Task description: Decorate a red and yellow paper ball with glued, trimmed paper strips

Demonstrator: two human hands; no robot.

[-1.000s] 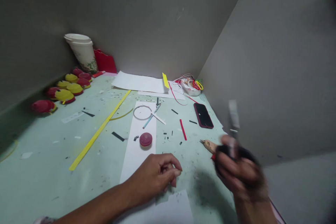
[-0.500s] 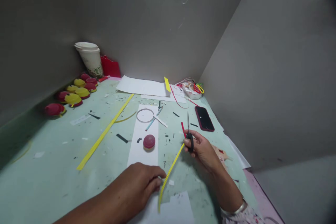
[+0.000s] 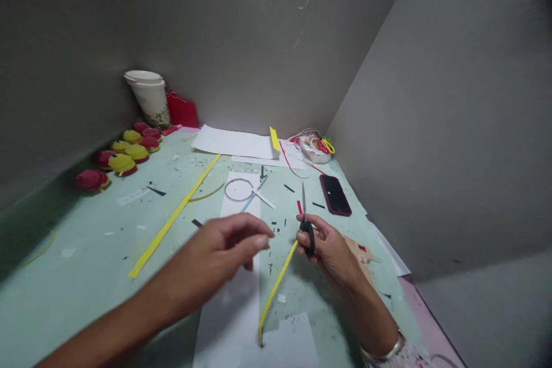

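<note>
My right hand (image 3: 332,250) grips small scissors (image 3: 304,202) by their black handles, blades pointing up and away. From the same hand a narrow, notched yellow strip (image 3: 276,290) hangs toward the white paper in front, and a short red strip (image 3: 299,207) sticks out beyond the fingers. My left hand (image 3: 235,244), holding nothing, hovers over the long white paper (image 3: 226,322) with thumb and fingers apart. It covers the spot where the round maroon piece lay. Behind it are a thin wire ring (image 3: 225,190) and a blue stick (image 3: 248,202).
Several red and yellow rounded pieces (image 3: 123,162) line the left side near a white paper cup (image 3: 150,98). A long yellow strip (image 3: 172,218) lies left of centre. At the right are a phone (image 3: 335,195) and a tape bundle (image 3: 314,152). Grey walls (image 3: 241,40) enclose the table.
My left hand has moved up and forward, away from the yellow strip, and now hides the maroon piece. My right hand, with scissors and strips, has shifted slightly left.
</note>
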